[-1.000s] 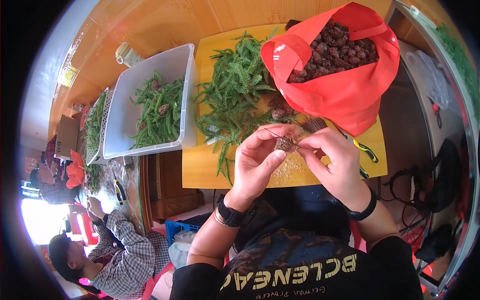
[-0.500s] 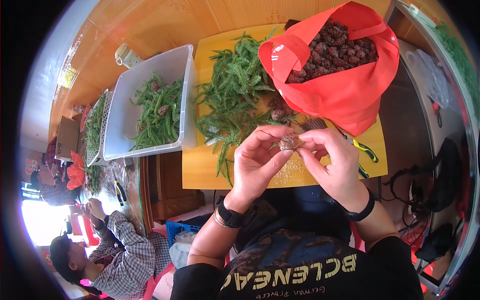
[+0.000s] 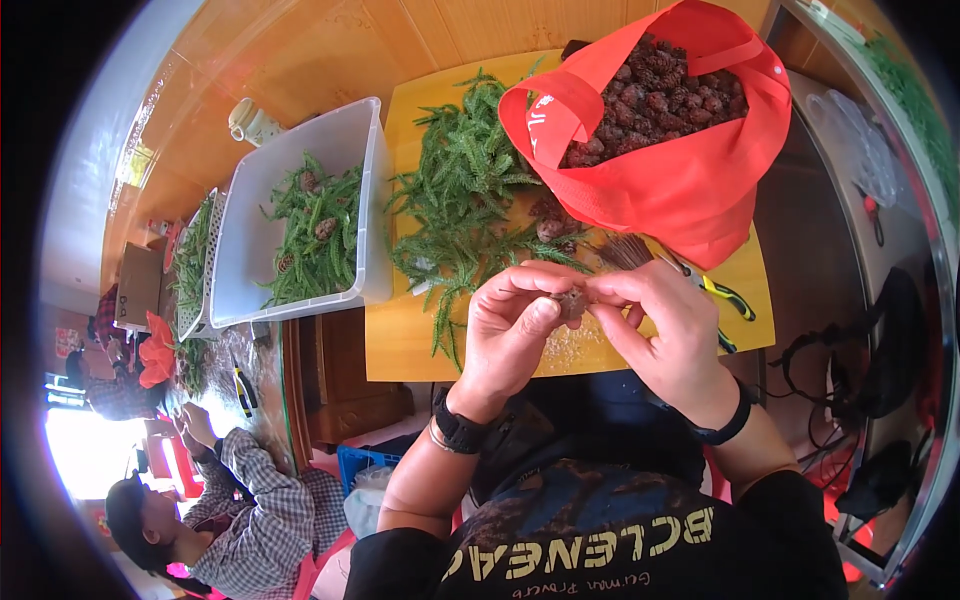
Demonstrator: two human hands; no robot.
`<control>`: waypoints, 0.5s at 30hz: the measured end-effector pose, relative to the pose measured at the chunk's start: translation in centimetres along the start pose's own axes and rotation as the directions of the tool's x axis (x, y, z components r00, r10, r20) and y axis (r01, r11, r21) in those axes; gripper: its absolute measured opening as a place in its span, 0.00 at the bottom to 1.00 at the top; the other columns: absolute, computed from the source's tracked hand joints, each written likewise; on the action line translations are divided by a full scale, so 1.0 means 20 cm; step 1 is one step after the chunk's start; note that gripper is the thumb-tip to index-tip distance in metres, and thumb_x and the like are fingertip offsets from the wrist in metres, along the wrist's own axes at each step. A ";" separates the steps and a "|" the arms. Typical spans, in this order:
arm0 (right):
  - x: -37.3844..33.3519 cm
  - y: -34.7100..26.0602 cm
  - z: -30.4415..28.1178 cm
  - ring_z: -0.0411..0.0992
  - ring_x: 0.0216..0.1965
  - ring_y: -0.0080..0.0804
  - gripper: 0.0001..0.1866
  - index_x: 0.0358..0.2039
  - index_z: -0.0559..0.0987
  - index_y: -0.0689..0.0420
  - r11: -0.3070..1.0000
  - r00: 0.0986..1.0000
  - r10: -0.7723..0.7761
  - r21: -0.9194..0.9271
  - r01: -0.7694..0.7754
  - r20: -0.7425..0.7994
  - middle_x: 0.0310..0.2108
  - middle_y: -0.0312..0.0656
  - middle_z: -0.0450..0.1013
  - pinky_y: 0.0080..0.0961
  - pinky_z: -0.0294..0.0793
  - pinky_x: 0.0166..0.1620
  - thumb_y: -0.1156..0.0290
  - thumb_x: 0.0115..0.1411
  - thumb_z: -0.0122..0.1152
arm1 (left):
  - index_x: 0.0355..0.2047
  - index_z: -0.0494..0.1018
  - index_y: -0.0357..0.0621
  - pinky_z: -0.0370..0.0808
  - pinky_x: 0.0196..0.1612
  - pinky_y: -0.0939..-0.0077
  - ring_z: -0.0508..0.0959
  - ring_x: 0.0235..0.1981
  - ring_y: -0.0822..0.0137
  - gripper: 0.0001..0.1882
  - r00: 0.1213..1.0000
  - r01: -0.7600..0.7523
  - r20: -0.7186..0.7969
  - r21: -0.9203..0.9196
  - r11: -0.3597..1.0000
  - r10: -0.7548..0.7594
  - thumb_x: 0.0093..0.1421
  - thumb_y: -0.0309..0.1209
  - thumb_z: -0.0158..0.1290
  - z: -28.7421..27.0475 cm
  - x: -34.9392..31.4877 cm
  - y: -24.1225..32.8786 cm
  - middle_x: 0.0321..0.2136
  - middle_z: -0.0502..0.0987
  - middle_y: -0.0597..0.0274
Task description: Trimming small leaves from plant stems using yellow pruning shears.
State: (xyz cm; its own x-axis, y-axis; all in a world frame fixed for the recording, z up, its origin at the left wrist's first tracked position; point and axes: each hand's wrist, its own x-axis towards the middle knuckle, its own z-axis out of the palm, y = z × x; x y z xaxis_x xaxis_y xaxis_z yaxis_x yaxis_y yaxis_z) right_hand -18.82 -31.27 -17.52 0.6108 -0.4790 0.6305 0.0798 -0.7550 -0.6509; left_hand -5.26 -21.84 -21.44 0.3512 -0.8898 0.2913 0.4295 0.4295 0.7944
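Just above the person's chest, both hands were raised together over the near edge of the yellow board (image 3: 420, 345). The left hand (image 3: 512, 335) had its fingers curled, and the thumb and forefinger pinched one side of a small brown pine cone (image 3: 573, 303). The right hand (image 3: 668, 330) was bent at the wrist, and its fingertips closed on the other side of the same cone, so the cone sat between both hands, a little above the board. Each wrist carried a dark band.

Behind the hands, a heap of green sprigs (image 3: 465, 205) lay on the board, and a green-handled tool (image 3: 722, 295) lay at the right, partly under the bag. Further back stood a red cloth bag (image 3: 665, 165), open at the top and full of brown pine cones. To the left, a white plastic tub (image 3: 250, 255) with rectangular walls held more green sprigs and a few cones.

Compared with one second before, the hands stayed nearly in the same place; the cone had been turned a little between the fingers, and the bag and the tub had not moved.
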 end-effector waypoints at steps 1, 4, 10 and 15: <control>0.00 0.00 0.00 0.71 0.23 0.25 0.15 0.33 0.75 0.60 1.000 1.000 0.000 0.000 0.000 -0.002 0.24 0.39 0.71 0.15 0.67 0.20 0.87 0.44 0.63 | 0.39 0.70 0.38 0.74 0.38 0.75 0.75 0.36 0.66 0.13 1.000 0.001 0.001 0.001 1.000 -0.001 0.58 0.34 0.53 0.00 0.00 0.00 0.40 0.72 0.52; 0.00 0.01 -0.02 0.71 0.23 0.26 0.14 0.32 0.75 0.60 0.999 1.000 0.017 0.047 -0.016 -0.003 0.24 0.39 0.71 0.16 0.68 0.20 0.86 0.44 0.64 | 0.39 0.70 0.39 0.72 0.35 0.76 0.74 0.36 0.66 0.12 1.000 0.017 -0.011 -0.039 0.999 -0.018 0.59 0.34 0.52 0.02 0.00 0.01 0.39 0.72 0.52; 0.03 0.00 -0.07 0.71 0.23 0.29 0.15 0.33 0.76 0.59 0.997 0.992 -0.075 -0.013 0.077 0.104 0.25 0.40 0.72 0.20 0.70 0.23 0.82 0.43 0.66 | 0.37 0.71 0.39 0.69 0.31 0.77 0.74 0.34 0.65 0.13 0.996 0.088 0.032 -0.123 0.989 -0.085 0.58 0.35 0.54 0.00 0.00 0.03 0.36 0.72 0.54; 0.07 0.00 -0.12 0.72 0.24 0.34 0.16 0.35 0.76 0.58 0.975 0.954 -0.211 -0.022 0.221 0.212 0.26 0.41 0.73 0.25 0.71 0.25 0.79 0.42 0.67 | 0.33 0.72 0.39 0.69 0.28 0.78 0.72 0.29 0.68 0.12 0.981 0.195 0.055 -0.174 0.965 -0.188 0.56 0.35 0.56 0.00 0.00 0.05 0.32 0.71 0.57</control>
State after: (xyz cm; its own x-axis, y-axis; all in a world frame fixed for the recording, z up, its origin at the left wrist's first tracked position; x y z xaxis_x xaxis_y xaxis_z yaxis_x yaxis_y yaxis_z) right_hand -19.82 -33.04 -15.72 0.7333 -0.2026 0.6490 0.1952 -0.8516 -0.4864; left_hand -4.85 -21.48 -20.72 0.2175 -0.9619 0.1654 0.6283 0.2677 0.7305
